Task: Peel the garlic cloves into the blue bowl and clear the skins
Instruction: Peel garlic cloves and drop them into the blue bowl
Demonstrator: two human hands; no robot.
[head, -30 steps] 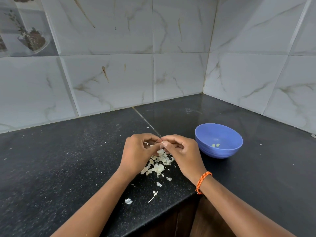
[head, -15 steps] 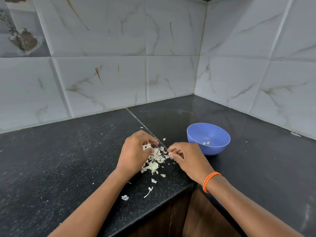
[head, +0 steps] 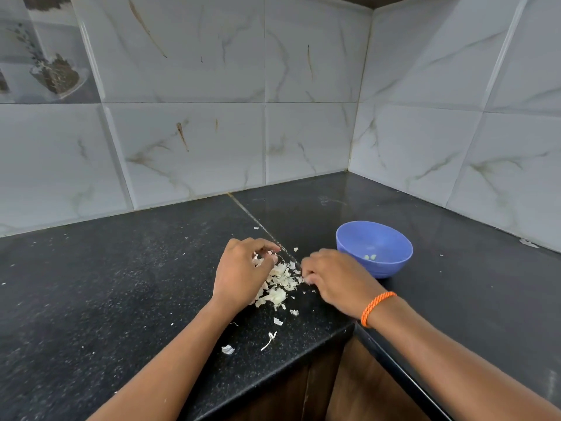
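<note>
Nearest us, in front of the pile of skins (head: 277, 284), a few stray scraps (head: 227, 349) and a thin stalk (head: 269, 341) lay close to the counter (head: 100, 299) edge. We judged these should be swept in toward the pile and not left to fall over the edge.

At the pile itself, our left hand (head: 239, 275) sat on its left side, fingers curled over the skins; whether it gripped anything we could not tell. Our right hand (head: 331, 278), with an orange band (head: 376, 306) at the wrist, sat on the pile's right side, knuckles bent and fingertips down at the edge of the skins; what it held, if anything, was hidden.

We judged the step in hand was gathering skins. Doing it well meant cupping both hands low against the counter and drawing them together, since the skins looked light and would scatter if flicked.

Beyond the pile and to its right stood the blue bowl (head: 391, 265), apart from the skins, with a couple of peeled cloves (head: 370, 256) inside. We would keep the sweep away from it.
</note>
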